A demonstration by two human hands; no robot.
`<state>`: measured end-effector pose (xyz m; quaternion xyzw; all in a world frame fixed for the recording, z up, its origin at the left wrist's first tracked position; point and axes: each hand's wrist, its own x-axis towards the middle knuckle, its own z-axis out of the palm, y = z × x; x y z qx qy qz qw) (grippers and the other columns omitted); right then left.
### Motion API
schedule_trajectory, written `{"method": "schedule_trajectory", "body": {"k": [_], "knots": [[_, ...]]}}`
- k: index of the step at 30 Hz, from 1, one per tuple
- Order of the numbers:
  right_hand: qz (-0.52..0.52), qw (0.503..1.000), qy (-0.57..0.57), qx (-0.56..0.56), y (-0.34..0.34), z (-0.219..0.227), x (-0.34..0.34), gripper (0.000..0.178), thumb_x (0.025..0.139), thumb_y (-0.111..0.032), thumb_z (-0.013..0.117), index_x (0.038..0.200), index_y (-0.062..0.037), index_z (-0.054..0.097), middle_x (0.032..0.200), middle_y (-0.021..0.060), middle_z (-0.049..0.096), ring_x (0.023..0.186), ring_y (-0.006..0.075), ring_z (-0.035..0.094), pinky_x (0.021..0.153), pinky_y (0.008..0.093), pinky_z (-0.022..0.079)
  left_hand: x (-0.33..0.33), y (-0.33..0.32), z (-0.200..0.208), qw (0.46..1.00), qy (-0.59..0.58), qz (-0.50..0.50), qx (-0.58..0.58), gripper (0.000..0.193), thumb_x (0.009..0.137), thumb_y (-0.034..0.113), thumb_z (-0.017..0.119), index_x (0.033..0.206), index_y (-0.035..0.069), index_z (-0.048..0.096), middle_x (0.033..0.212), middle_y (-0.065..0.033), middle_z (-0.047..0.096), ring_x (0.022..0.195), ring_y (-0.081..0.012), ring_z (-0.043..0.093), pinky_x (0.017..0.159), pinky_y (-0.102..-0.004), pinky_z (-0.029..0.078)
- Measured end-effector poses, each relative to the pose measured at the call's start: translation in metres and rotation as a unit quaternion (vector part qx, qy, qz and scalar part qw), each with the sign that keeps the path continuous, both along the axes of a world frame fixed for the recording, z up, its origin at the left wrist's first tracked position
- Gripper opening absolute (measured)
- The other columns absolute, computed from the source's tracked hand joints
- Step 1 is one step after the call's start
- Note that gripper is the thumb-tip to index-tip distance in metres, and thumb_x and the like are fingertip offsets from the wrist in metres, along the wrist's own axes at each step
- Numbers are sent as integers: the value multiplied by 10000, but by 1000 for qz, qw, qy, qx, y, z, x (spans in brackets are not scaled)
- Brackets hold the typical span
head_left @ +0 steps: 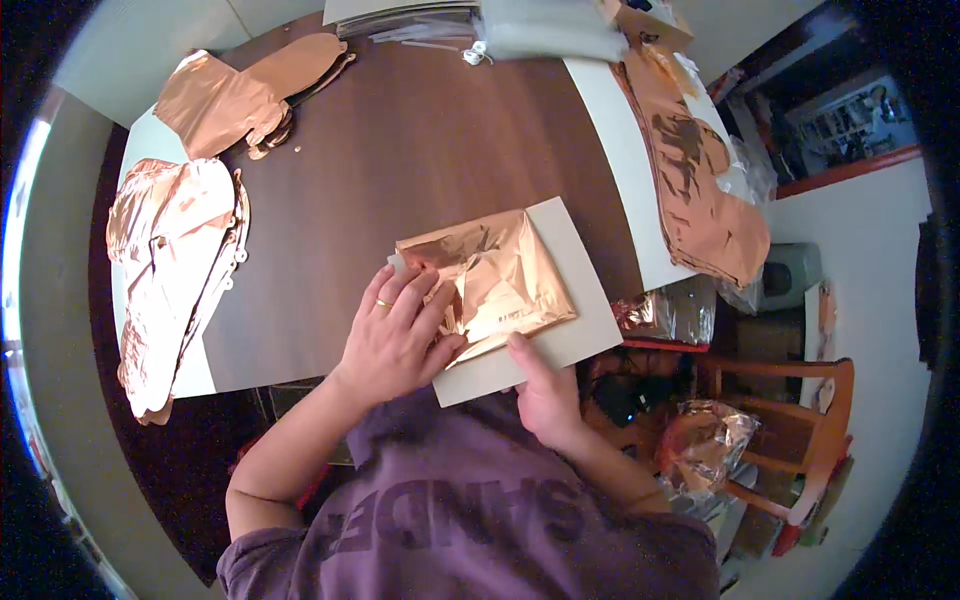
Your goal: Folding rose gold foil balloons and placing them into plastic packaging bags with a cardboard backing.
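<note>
A folded rose-gold foil balloon (510,285) lies flat on a white card (590,330) at the table's near edge. My left hand (400,325) rests on the left side of the foil, its fingers bent a little and apart, the thumb near the lower edge. With my right hand (545,390) I grip the card's near edge, thumb on top by the foil and the other fingers mostly hidden underneath. Creases run across the foil, and its left part is partly covered by my left fingers.
Flat foil balloons (180,230) are piled at the left, with more (240,95) behind them. Another stack (690,170) lies on a white sheet at the right. Clear plastic bags (550,30) sit at the far edge. A wooden chair (780,430) stands right of me.
</note>
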<state>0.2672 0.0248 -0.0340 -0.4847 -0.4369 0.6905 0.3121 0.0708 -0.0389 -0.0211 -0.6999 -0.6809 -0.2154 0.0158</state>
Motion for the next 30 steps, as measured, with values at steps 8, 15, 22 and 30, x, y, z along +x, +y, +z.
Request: {"method": "schedule_trajectory", "body": {"k": [8, 15, 22, 30], "knots": [[-61, 992, -20, 106, -9, 1, -11, 299, 858, -15, 686, 1134, 23, 576, 1038, 47, 611, 911, 120, 581, 793, 273, 489, 2, -3, 1, 1000, -5, -6, 7, 566, 800, 414, 670, 1204, 27, 583, 1199, -150, 546, 1197, -327, 482, 1034, -511, 371], [-59, 977, -60, 197, -7, -8, -5, 171, 841, 10, 707, 986, 22, 618, 910, 43, 651, 804, 108, 615, 743, 257, 504, -14, 12, 18, 986, -124, 43, 104, 563, 713, 233, 767, 1187, 33, 539, 1220, -180, 507, 1158, -383, 489, 988, -484, 411], [-44, 981, -30, 184, -2, 0, 0, 197, 831, 32, 704, 1010, 19, 624, 927, 53, 663, 823, 120, 628, 774, 262, 509, -26, 51, 39, 972, -224, 65, 16, 199, 843, 127, 641, 1004, 11, 625, 873, -168, 606, 827, -373, 611, 728, -448, 508], [-69, 983, 103, 133, 7, 51, 8, 188, 827, 11, 714, 1009, 9, 665, 1016, 60, 671, 929, 160, 624, 883, 311, 490, -31, 42, 83, 861, -491, 54, -123, 215, 951, 99, 596, 1128, -22, 619, 891, -53, 671, 849, -99, 599, 716, -278, 511]]}}
